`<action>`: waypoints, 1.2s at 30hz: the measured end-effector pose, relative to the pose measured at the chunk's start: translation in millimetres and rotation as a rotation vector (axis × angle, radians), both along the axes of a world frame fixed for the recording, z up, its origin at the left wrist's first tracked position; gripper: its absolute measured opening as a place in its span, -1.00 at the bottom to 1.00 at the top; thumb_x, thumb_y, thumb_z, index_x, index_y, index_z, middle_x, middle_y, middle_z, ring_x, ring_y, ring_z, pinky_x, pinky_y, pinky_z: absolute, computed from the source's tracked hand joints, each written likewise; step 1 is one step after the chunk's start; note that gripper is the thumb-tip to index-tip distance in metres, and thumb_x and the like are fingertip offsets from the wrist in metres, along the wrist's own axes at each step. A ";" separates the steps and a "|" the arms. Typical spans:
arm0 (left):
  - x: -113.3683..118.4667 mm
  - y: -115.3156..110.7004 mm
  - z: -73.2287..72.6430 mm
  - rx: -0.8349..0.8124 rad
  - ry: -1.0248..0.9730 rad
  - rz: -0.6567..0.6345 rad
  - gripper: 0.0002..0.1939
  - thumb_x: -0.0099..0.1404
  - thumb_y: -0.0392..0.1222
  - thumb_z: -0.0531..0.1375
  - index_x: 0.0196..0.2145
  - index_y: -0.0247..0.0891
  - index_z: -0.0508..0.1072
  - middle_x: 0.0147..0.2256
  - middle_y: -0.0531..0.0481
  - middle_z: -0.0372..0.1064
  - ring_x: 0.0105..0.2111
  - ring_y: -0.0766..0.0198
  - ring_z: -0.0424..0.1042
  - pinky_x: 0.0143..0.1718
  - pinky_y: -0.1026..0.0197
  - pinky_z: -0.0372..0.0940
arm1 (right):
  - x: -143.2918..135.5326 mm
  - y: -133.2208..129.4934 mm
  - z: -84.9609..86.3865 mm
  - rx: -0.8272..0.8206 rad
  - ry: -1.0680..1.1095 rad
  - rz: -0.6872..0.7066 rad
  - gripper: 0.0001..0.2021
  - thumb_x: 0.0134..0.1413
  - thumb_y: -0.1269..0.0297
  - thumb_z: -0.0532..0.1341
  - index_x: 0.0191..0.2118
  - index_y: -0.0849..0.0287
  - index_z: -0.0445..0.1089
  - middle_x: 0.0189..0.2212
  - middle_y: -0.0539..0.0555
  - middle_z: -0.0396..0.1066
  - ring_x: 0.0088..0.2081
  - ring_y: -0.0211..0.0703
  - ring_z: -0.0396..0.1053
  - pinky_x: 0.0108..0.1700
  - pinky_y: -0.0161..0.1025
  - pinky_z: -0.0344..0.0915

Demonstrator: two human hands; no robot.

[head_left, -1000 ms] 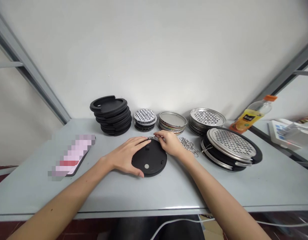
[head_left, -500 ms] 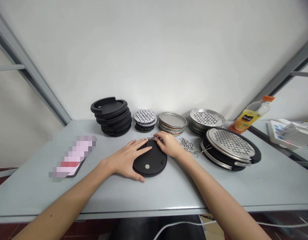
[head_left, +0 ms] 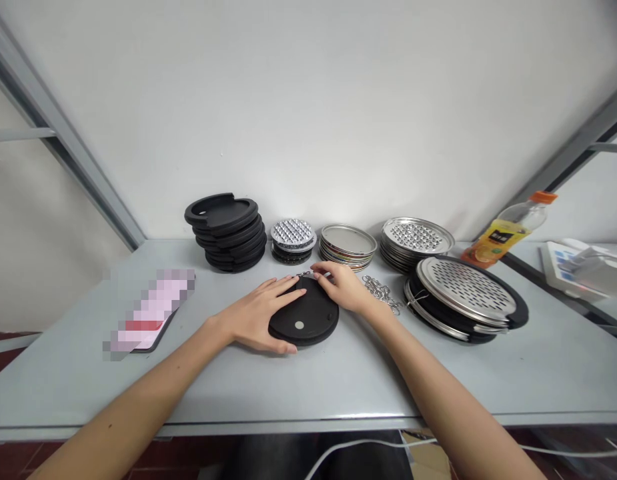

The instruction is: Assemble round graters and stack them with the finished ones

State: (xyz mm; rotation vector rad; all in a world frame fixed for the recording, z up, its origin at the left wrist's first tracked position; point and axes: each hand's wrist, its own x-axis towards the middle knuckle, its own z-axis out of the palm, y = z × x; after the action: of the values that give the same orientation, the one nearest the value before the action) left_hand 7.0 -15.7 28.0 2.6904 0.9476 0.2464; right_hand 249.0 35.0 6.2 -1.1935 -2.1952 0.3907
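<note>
A black round grater holder point(head_left: 315, 317) with a pale dot and a small dark knob lies flat on the table before me. Around its left side my left hand point(head_left: 263, 310) is spread, thumb along the near edge and fingers reaching over the top towards the far rim. At that far rim, the bent fingers of my right hand point(head_left: 341, 287) close on a small metal wire clip point(head_left: 304, 274), partly hidden by them. Just right of this hand is a loose pile of wire clips point(head_left: 381, 291).
Along the wall stand stacks of black holders point(head_left: 228, 233), small grater discs point(head_left: 292, 237), plain metal discs point(head_left: 348, 243) and larger grater plates point(head_left: 415, 240). At right are an assembled grater set point(head_left: 463, 297), a juice bottle point(head_left: 508, 230) and a power strip point(head_left: 563, 267). A phone point(head_left: 155, 310) lies left.
Both hands stay at the black holder, the right fingers shifting slightly at its far rim. The whole view has moved a little.
</note>
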 end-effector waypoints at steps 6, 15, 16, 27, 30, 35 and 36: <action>-0.1 -0.1 -3.2 0.032 -0.011 -0.011 0.09 -0.01 0.31 0.30 0.34 -0.21 -0.01 0.35 -0.24 -0.25 0.33 -0.17 -0.18 0.28 -0.16 -0.14 | -2.4 0.2 -5.3 -0.026 0.018 0.049 -0.75 0.21 0.29 0.09 -0.09 0.20 0.44 -0.16 0.17 0.52 -0.15 -0.06 0.46 -0.11 -0.17 0.35; -4.9 7.8 -1.6 -0.114 -0.282 0.006 -0.08 0.06 0.20 0.30 0.27 -0.25 0.15 0.30 -0.25 -0.02 0.27 -0.17 0.02 0.25 -0.14 -0.05 | -4.6 0.0 5.0 -0.271 0.397 0.018 -0.62 0.22 0.01 0.07 -0.18 0.17 0.51 -0.17 0.13 0.53 -0.09 -0.02 0.43 -0.07 -0.13 0.34; -5.7 9.4 -1.4 -0.163 -0.355 0.019 -0.13 0.11 0.20 0.26 0.27 -0.25 0.17 0.29 -0.24 0.02 0.25 -0.16 0.07 0.23 -0.12 0.00 | -4.5 0.0 7.1 -0.334 0.477 0.025 -0.56 0.22 -0.05 0.04 -0.21 0.18 0.52 -0.17 0.14 0.53 -0.07 -0.01 0.43 -0.04 -0.11 0.32; -1.2 21.2 -10.0 -0.511 -0.977 0.281 -0.34 0.28 0.35 0.00 -0.18 -0.32 0.52 -0.29 -0.12 0.52 -0.14 0.00 0.44 -0.09 0.09 0.31 | -5.0 -6.1 16.1 -0.452 0.744 0.300 -0.51 -0.14 0.08 0.40 -0.04 0.10 0.43 -0.11 0.07 0.49 -0.04 -0.08 0.40 0.08 -0.11 0.25; 1.2 21.6 -13.6 -0.559 -1.068 0.411 -0.36 0.22 0.37 0.06 -0.27 -0.32 0.51 -0.37 -0.09 0.49 -0.20 0.03 0.45 -0.16 0.09 0.34 | -9.7 -6.1 15.1 -0.444 0.786 0.234 -0.65 -0.13 0.15 0.40 -0.18 0.15 0.47 -0.23 0.05 0.52 -0.15 -0.10 0.43 0.01 -0.12 0.30; 1.8 22.6 -12.6 -0.527 -1.140 0.493 -0.41 0.17 0.36 0.13 -0.33 -0.31 0.48 -0.38 -0.08 0.47 -0.21 0.06 0.44 -0.21 0.12 0.35 | -13.4 -4.7 12.7 -0.436 0.893 0.156 -0.72 -0.17 0.16 0.41 -0.28 0.14 0.49 -0.31 0.00 0.52 -0.21 -0.14 0.42 -0.05 -0.17 0.31; 2.0 23.1 -11.5 -0.505 -1.135 0.498 -0.42 0.16 0.34 0.16 -0.32 -0.31 0.49 -0.36 -0.07 0.47 -0.20 0.06 0.43 -0.19 0.12 0.35 | -13.3 -4.5 12.1 -0.437 0.907 0.127 -0.71 -0.16 0.13 0.40 -0.28 0.14 0.49 -0.32 -0.01 0.51 -0.22 -0.14 0.42 -0.07 -0.17 0.31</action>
State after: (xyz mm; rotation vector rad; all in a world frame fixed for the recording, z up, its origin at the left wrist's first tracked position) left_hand 8.9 7.4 16.5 1.4074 1.0224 1.2492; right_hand 235.7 30.5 18.3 -0.8203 -1.4122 1.2363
